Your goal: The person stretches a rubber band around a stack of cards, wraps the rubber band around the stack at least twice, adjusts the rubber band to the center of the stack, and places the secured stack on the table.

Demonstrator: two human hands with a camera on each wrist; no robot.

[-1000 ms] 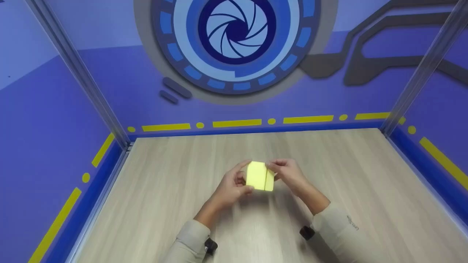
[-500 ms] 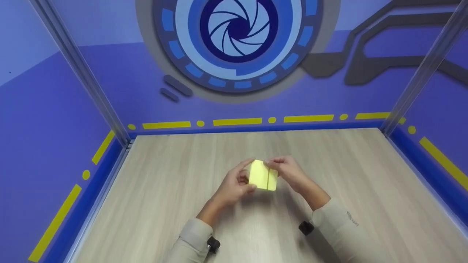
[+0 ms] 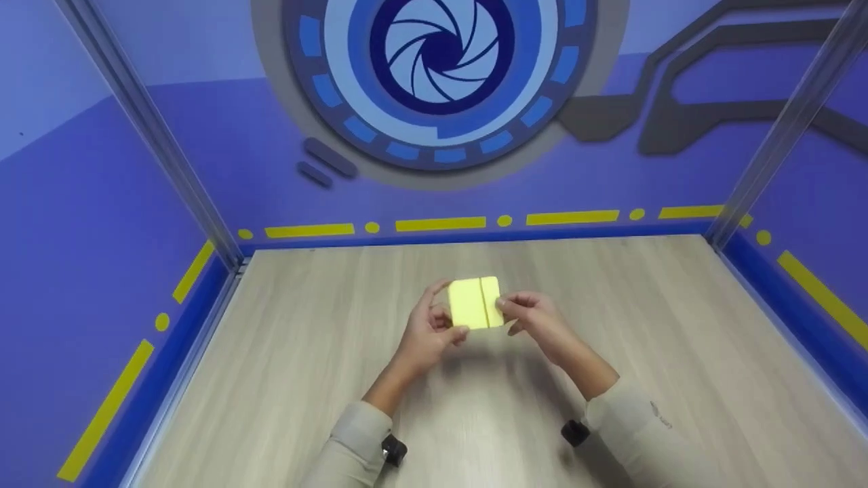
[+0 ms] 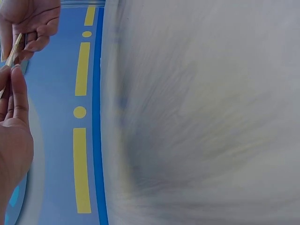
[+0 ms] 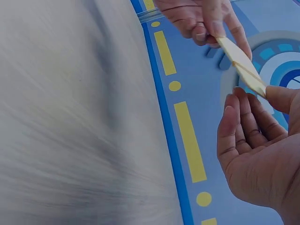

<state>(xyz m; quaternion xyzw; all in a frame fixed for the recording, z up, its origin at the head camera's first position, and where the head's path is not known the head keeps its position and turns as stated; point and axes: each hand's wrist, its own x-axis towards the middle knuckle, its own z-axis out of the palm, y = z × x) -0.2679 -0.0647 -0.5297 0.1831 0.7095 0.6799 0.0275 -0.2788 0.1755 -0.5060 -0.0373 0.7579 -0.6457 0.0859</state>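
Note:
A small yellow notebook [image 3: 468, 303] with rounded corners hangs above the wooden table between both hands. A thin band [image 5: 246, 69] runs across it near its right side. My left hand [image 3: 426, 329] grips its left side, thumb at the lower corner and index finger at the upper one. My right hand [image 3: 541, 320] pinches the right edge, its thumb on the front; the other fingers stay loosely bent away from it in the right wrist view. Seen nearly edge-on in the left wrist view, the notebook [image 4: 15, 49] looks slim.
The wooden table [image 3: 325, 325] spreads under the hands. Blue printed walls [image 3: 434, 196] with yellow markings enclose its back and sides, with metal posts [image 3: 159, 146] at the corners. Dark wrist cameras [image 3: 393, 450] sit at the cuffs.
The notebook has risen a little in the head view and tilted the other way. The right hand's pinch has shifted from the top edge down to the middle of the right edge.

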